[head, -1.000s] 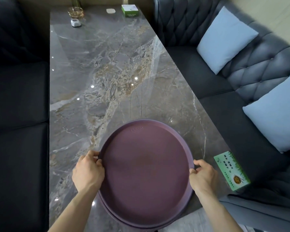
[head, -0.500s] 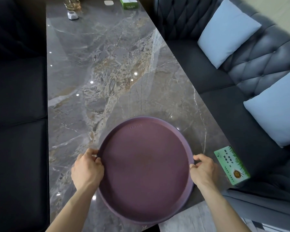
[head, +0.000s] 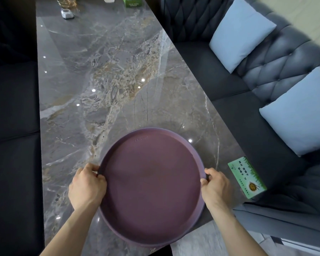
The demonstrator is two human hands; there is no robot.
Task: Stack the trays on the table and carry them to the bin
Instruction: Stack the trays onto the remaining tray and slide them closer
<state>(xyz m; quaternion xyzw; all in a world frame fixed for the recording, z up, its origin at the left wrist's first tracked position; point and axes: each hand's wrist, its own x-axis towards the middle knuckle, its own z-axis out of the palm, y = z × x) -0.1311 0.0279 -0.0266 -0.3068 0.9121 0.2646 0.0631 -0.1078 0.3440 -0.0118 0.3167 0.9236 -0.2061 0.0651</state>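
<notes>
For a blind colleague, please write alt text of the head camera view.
Two bare hands, left hand and right hand, grip opposite rims of a round purple tray at the near end of a grey marble table. Dark sofas flank it, the right one holding two pale blue cushions.

I look down on a long grey marble table [head: 103, 74], glossy, with small bright ceiling lights mirrored in it. Dark seat cushions [head: 11, 126] run along my left. On my right a tufted dark grey sofa [head: 284, 58] carries two pale blue pillows [head: 242, 32], one beyond the other. A patch of light grey floor [head: 198, 242] shows past the table's near corner.
</notes>
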